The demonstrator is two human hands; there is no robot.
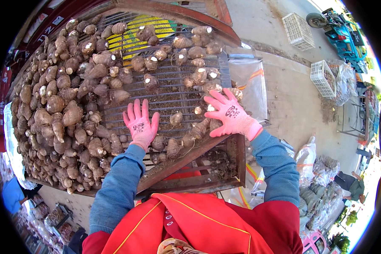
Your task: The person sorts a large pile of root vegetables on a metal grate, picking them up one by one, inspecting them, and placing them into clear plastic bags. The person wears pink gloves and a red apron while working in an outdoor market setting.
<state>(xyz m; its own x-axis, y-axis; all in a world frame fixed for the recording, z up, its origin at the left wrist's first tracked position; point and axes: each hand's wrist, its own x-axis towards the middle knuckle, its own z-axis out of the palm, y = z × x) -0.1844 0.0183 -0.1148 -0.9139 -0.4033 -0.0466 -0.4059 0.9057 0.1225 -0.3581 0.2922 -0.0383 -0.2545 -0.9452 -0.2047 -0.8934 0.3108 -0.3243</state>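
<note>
Brown taro corms [63, 111] lie in a large heap on the left of a slatted metal sorting rack [165, 104], and looser ones are spread over its bars. My left hand [141, 125], in a pink glove, is spread flat over the bars at the heap's right edge, holding nothing. My right hand [230, 114], gloved the same way, has its fingers apart over corms near the rack's right end; whether the palm touches them I cannot tell. A clear plastic bag [249, 85] hangs at the rack's right end, just beyond my right hand.
A rusty metal bar [184, 163] runs slantwise along the rack's near side. White plastic crates [298, 31] stand on the concrete at the upper right, near a blue three-wheeled vehicle [343, 38]. Filled bags [320, 190] lie at the right, with a person [350, 185] beside them. Another person [12, 195] is at the lower left.
</note>
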